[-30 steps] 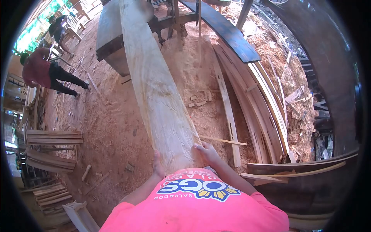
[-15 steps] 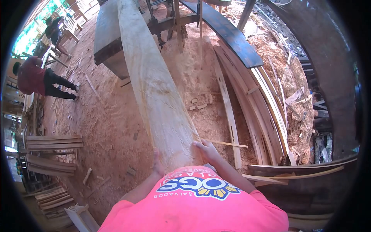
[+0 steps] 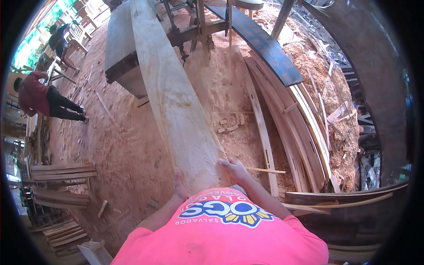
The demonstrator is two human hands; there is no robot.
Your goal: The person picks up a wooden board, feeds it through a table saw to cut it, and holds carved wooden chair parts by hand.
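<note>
A long, wide pale wooden plank [image 3: 176, 97] stretches from my waist to a grey-topped machine table [image 3: 120, 42], where its far end rests. My left hand [image 3: 179, 184] grips the plank's left edge close to my pink shirt, thumb along the side. On the opposite edge, my right hand [image 3: 235, 170] holds the plank with the thumb on top; its other fingers are hidden underneath. A thin wood strip [image 3: 265, 169] sticks out to the right beyond my right hand.
Long slotted boards [image 3: 293, 132] lie stacked at right, below a dark curved panel [image 3: 260, 44]. Short wood pieces [image 3: 64, 172] are piled at left. A person in a dark red shirt [image 3: 35, 93] stands at far left, another person [image 3: 57, 40] behind. Sawdust covers the ground.
The view has shifted slightly, and the plank's far end sits a little further left. Both hands keep their hold on the plank. The person in dark red has changed posture slightly.
</note>
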